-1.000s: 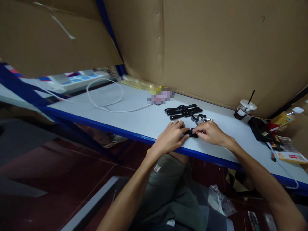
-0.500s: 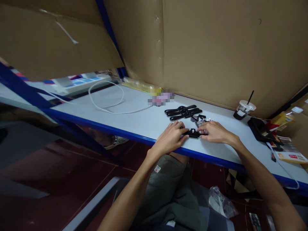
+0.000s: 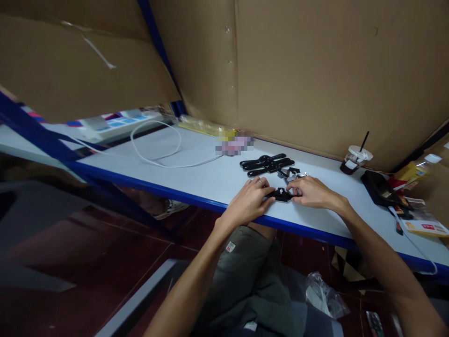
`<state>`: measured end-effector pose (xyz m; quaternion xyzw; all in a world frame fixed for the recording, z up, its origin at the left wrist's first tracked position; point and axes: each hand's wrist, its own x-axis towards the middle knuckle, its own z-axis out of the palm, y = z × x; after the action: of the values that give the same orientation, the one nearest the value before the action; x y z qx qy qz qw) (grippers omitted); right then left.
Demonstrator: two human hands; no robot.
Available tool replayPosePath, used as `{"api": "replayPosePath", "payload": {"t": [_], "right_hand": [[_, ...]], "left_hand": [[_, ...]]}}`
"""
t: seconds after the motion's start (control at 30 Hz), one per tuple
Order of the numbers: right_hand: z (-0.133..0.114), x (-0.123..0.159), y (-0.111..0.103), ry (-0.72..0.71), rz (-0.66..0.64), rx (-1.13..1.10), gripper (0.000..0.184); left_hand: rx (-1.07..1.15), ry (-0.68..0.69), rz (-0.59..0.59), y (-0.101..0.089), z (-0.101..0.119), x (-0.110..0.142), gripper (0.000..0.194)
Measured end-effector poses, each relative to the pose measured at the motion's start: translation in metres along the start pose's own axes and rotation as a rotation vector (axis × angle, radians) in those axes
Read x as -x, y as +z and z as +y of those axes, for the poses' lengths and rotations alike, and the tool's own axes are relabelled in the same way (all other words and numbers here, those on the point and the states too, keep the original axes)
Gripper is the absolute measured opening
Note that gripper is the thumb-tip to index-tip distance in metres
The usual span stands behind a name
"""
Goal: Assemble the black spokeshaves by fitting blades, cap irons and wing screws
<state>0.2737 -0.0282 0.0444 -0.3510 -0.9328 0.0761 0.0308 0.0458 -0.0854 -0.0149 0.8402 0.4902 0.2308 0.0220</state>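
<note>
Near the table's front edge, a black two-handled spokeshave (image 3: 281,195) lies between my hands, its flat middle part with a pale hole facing up. My left hand (image 3: 249,198) pinches its left handle with thumb and fingers. On the other end, my right hand (image 3: 311,192) has its fingers closed round the right handle, which is mostly covered. Just behind the hands lie several more black spokeshaves (image 3: 264,164) in an overlapping pile. Small black and silvery metal parts (image 3: 293,175) are heaped beside that pile, partly hidden by my right hand.
A lidded drink cup (image 3: 351,161) with a straw stands at the back right. Beyond it are a black case (image 3: 377,189) and a bottle (image 3: 426,164). A white cable (image 3: 180,142) loops across the left of the white table (image 3: 199,180), near a power strip (image 3: 122,122).
The view has shifted very slightly. Both hands keep their hold on the spokeshave in nearly the same place.
</note>
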Motion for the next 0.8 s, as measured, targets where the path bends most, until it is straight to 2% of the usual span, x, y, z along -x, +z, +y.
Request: {"api": "replayPosePath", "payload": {"t": [0.17,0.33,0.6,0.8], "right_hand": [[0.000,0.001,0.000,0.003,0.012,0.000,0.029],[0.001,0.001,0.001,-0.025,0.057,-0.023,0.057],[0.003,-0.004,0.011,-0.089,0.120,-0.027,0.045],[0.003,-0.005,0.012,-0.100,0.156,-0.045,0.027]], "left_hand": [[0.001,0.003,0.000,0.000,-0.001,0.000,0.030],[0.007,0.001,0.006,0.000,0.000,0.000,0.030],[0.013,0.005,0.002,0.000,0.000,-0.001,0.032],[0.028,0.018,0.009,0.000,-0.001,-0.002,0.034]]}}
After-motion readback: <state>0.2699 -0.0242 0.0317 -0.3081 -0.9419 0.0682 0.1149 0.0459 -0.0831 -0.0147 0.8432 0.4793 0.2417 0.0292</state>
